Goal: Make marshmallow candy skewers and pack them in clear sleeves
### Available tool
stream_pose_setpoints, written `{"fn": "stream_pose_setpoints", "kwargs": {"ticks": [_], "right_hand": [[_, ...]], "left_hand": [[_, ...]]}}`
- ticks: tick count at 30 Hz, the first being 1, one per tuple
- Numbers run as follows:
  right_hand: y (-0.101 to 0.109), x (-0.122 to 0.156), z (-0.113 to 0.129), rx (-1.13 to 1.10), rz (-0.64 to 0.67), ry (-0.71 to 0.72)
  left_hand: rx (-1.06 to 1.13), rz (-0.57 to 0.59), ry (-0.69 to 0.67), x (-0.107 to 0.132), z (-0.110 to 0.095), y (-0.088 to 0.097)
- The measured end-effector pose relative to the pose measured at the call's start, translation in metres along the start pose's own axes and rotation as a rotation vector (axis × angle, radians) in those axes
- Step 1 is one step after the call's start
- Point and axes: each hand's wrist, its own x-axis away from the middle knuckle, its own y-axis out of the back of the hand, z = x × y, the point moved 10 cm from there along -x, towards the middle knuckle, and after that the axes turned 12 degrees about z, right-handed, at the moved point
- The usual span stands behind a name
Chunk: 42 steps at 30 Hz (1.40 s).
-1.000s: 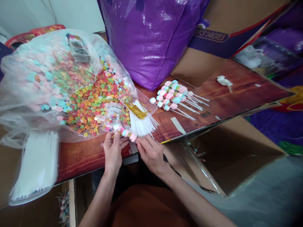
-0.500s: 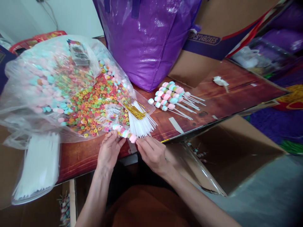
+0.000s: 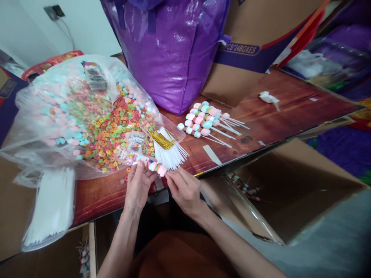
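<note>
Between my two hands lies a candy skewer (image 3: 153, 165), a row of pink, white and blue marshmallow pieces with darker bits between. My left hand (image 3: 138, 184) is closed round its left part, fingers underneath and thumb on top. At the other end, beside the last pink marshmallow, my right hand (image 3: 185, 189) pinches what looks like the stick, mostly hidden by the fingers. Just beyond the hands are loose white sticks (image 3: 171, 157) and a clear tray (image 3: 180, 135) with gold twist ties (image 3: 161, 138). Several similar skewers (image 3: 203, 119) lie stacked farther right.
A large clear plastic bag (image 3: 26, 112) of marshmallows and colourful gummy rings (image 3: 116, 133) covers the table's left. More white sticks (image 3: 52, 204) hang over the front edge. A purple bag (image 3: 174, 58) and carton (image 3: 240, 73) stand behind. An open box (image 3: 278, 189) sits lower right.
The camera view has shifted slightly. Both hands keep hold of the skewer, and the left hand has turned a little, its fingers now farther along under the marshmallows.
</note>
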Motion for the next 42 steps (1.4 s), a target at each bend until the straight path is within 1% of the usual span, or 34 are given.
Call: {"fn": "stream_pose_setpoints", "kwargs": {"ticks": [2,4,9,12,15,18,20,22,25,27,29,31,33,36,38,40,42], "right_hand": [[0.001,0.000,-0.004,-0.018,0.010,-0.007],[0.001,0.001,-0.010,-0.042,0.036,-0.021],[-0.004,0.007,-0.037,-0.196,0.128,-0.116],[-0.010,0.010,-0.049,-0.313,0.189,-0.147],[-0.015,0.008,-0.054,-0.379,0.249,-0.171],[-0.020,0.005,-0.056,-0.443,0.307,-0.219],[-0.025,0.003,-0.058,-0.524,0.352,-0.272],[-0.032,0.003,-0.057,-0.599,0.412,-0.334],[-0.039,0.005,-0.052,-0.643,0.481,-0.422],[-0.043,0.008,-0.046,-0.668,0.501,-0.463],[-0.048,0.011,-0.041,-0.731,0.498,-0.498],[-0.056,0.014,-0.038,-0.856,0.493,-0.553],[-0.068,0.019,-0.036,-1.041,0.509,-0.647],[-0.087,0.029,-0.030,-1.334,0.565,-0.829],[-0.095,0.033,-0.025,-1.476,0.587,-0.924],[-0.100,0.035,-0.021,-1.565,0.606,-0.969],[-0.102,0.036,-0.020,-1.573,0.622,-0.970]], "left_hand": [[-0.027,-0.003,0.008,-0.003,0.001,-0.003],[-0.031,-0.032,0.001,-0.006,0.001,-0.003],[0.052,-0.138,-0.099,-0.012,-0.009,0.001],[0.042,-0.118,-0.111,-0.016,-0.010,-0.006],[0.014,-0.089,-0.077,-0.017,-0.004,-0.013],[-0.010,-0.097,-0.070,-0.015,0.001,-0.015],[-0.026,-0.092,-0.066,-0.014,0.003,-0.015],[-0.032,-0.085,-0.070,-0.014,0.004,-0.015],[-0.012,-0.096,-0.110,-0.013,0.000,-0.015],[0.013,-0.109,-0.129,-0.011,-0.002,-0.016],[0.030,-0.127,-0.116,-0.010,-0.001,-0.016],[0.034,-0.154,-0.087,-0.008,0.001,-0.013],[0.032,-0.164,-0.066,-0.005,0.001,-0.010],[0.040,-0.131,-0.043,-0.004,0.001,-0.006],[0.043,-0.098,-0.025,-0.003,0.002,-0.003],[0.041,-0.073,-0.009,-0.003,0.002,-0.001],[0.041,-0.056,0.003,-0.003,0.003,0.001]]}}
